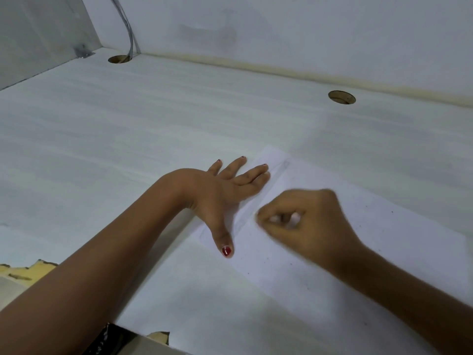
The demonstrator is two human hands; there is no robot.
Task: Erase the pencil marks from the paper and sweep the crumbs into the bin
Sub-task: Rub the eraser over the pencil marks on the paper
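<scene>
Pressing the left hand (225,185) flat on the paper (384,252), with the fingers straight and spread and nothing gripped. Resting the two inner fingers on the sheet's far-left corner, the two outer ones on the bare tabletop (128,137) just beside it. Stretching the thumb, its nail painted red, back along the sheet's left edge toward the near edge of the tabletop.

Curling the right hand (307,221) into a tight pinch just beside the left, over the paper. Holding a small pale object (284,218) between the fingertips, too blurred to name. Touching the sheet or hovering just over it: cannot tell through the blur.

Lying skewed across the right half of the tabletop toward its near edge, and running out of view at the right. Showing faint grey pencil marks (279,170) in a narrow band by the left fingertips. Carrying small dark crumbs (291,264) scattered over the sheet near and to the right of the right wrist.

Opening along the tabletop's far edge in two round holes, one at the far-left corner (119,59) with a cable (129,34) dropping into it, the other (341,97) further right. Chipping away to yellow at the near-left edge (25,270).
</scene>
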